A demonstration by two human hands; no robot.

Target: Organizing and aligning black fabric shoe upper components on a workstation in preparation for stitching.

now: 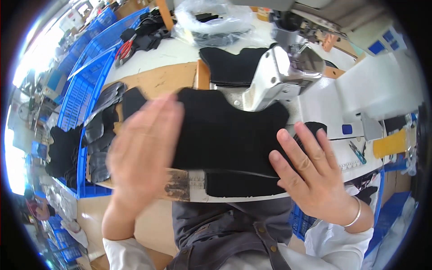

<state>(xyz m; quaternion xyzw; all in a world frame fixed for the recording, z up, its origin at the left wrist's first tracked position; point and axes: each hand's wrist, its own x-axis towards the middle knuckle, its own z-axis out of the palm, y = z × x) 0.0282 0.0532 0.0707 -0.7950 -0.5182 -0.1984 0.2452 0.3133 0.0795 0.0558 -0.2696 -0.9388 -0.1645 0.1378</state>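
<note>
1. A large black fabric piece with curved cut-outs lies flat on the work table, right in front of the person, its far edge under the head of a sewing machine.
2. The left hand is spread flat, fingers together and open, over the left part of the fabric. It is blurred, so whether it presses on the cloth or hovers just above cannot be told. It grips nothing.
3. The right hand is also open, fingers splayed, lying on the right lower part of the fabric. It holds nothing; a thin bracelet circles the wrist.
4. A worn, dark-stained patch marks the table's near edge, just below the fabric between the two hands.
5. Behind the fabric, further black pieces lie stacked beside the machine, and a clear plastic bag of dark material sits at the far edge.
6. To the left, more black cut pieces lie on the table edge and spill beside blue plastic crates.
7. Red-handled pliers lie far left on the table.
8. Small blue-handled snips lie on the white machine bed to the right.
</note>
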